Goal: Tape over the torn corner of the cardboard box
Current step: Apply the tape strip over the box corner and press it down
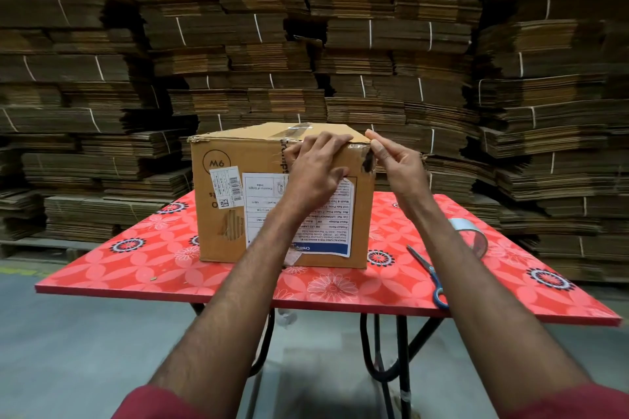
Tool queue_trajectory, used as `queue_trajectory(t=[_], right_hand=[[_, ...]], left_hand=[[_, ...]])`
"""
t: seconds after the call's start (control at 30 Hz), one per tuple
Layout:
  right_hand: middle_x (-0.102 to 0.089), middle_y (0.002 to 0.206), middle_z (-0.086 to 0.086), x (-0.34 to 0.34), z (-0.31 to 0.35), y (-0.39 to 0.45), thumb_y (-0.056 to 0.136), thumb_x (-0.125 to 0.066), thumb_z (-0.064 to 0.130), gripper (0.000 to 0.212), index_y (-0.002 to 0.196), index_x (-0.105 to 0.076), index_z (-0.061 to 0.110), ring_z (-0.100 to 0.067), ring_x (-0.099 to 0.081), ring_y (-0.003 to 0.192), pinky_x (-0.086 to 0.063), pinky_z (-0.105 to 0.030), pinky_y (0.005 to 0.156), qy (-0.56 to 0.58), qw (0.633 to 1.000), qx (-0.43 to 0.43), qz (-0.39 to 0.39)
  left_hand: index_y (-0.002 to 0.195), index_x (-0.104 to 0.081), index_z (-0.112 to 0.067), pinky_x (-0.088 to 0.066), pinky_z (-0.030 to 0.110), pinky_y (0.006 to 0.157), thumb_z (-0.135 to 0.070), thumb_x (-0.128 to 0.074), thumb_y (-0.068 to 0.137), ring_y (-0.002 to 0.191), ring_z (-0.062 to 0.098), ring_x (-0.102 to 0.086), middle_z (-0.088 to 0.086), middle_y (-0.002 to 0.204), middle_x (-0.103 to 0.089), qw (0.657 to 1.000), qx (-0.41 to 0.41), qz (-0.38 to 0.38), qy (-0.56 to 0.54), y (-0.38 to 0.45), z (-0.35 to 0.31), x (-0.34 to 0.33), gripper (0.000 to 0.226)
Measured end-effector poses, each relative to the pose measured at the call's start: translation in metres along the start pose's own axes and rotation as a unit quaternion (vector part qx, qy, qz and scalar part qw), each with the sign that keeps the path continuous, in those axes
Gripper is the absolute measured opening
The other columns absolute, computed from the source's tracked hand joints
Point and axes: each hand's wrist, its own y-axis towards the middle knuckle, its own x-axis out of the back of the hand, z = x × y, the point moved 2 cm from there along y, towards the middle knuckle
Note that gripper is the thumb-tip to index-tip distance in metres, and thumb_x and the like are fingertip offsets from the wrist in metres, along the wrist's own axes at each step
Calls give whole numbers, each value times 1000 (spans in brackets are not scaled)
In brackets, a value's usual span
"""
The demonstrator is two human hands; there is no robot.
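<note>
Behind everything, wall of strapped, flattened brown cardboard sheets (374, 44). In front, red floral-patterned folding table (143, 265). Standing near table centre, brown cardboard box (218, 228), printed white label (326, 235) on near face upside down, long axis running left to right, torn corner (368, 160) at upper right of near face, dark where cardboard is ripped. Clear tape strip (357, 147) laid along top edge at that corner.

Left hand (316, 173) laid flat, fingers spread, pressed on upper near face, fingertips reaching top edge. Right hand (398, 167) part closed, thumb and forefinger pinched at torn corner; whether tape is gripped, not discernible.

Right of box, partly hidden by right forearm: clear tape roll (471, 235), then blue-handled scissors (430, 274) lying flat, blades towards box.
</note>
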Motion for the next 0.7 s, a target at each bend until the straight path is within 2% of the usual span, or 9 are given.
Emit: queue_trajectory(t=[0.13, 0.23, 0.27, 0.33, 0.5, 0.6, 0.7], right_hand=[[-55, 146, 3, -9, -14, -16, 105, -54, 24, 47, 150, -48, 14, 14, -56, 119, -47, -13, 98, -10, 1000, 7, -10], [-53, 151, 3, -17, -25, -30, 103, -57, 27, 56, 156, -39, 27, -1, -53, 133, -48, -29, 108, -9, 1000, 2, -4], [-54, 150, 4, -19, -26, -33, 102, -58, 28, 57, 156, -38, 31, -4, -52, 135, -48, -31, 109, -10, 1000, 3, -5], [-52, 152, 4, -24, -22, -37, 102, -59, 25, 58, 156, -38, 29, -2, -50, 136, -46, -26, 110, -24, 1000, 11, -10], [-40, 160, 4, -56, -9, -43, 97, -67, 20, 64, 155, -40, 21, -4, -33, 148, -28, -31, 124, -104, 993, 59, 4], [-40, 159, 3, -84, -2, -46, 91, -74, 24, 71, 154, -42, 19, -3, -32, 146, -27, -27, 122, -140, 986, 88, 12], [-36, 161, 6, -112, 4, -46, 90, -75, 32, 76, 156, -37, 27, -9, -32, 147, -29, -29, 118, -159, 981, 99, 55]], left_hand=[[138, -48, -35, -31, 45, 104, -34, -67, 86, 125, 12, -36, -14, 133, -49, 1000, -10, -5, 4, 0, 1, 0, 55], [135, -50, -35, -32, 47, 104, -33, -67, 86, 124, 13, -36, -13, 131, -50, 1000, -14, -1, -13, 1, 2, 2, 52], [135, -51, -34, -33, 48, 104, -32, -68, 86, 125, 13, -36, -12, 131, -50, 1000, -15, 0, -17, 1, 2, 4, 52], [133, -52, -33, -32, 48, 104, -31, -68, 85, 124, 13, -36, -11, 131, -51, 999, -13, -2, -32, -2, 6, 11, 51], [135, -53, -33, -32, 54, 106, -32, -65, 85, 130, 16, -35, -12, 135, -48, 994, 10, -9, -107, -22, 42, 34, 51], [136, -54, -28, -28, 53, 112, -26, -67, 84, 137, 16, -33, -12, 139, -49, 992, 2, -30, -123, -35, 68, 55, 53], [136, -53, -30, -25, 55, 114, -21, -63, 84, 143, 12, -26, -15, 144, -46, 989, 30, -32, -140, -46, 96, 76, 54]])
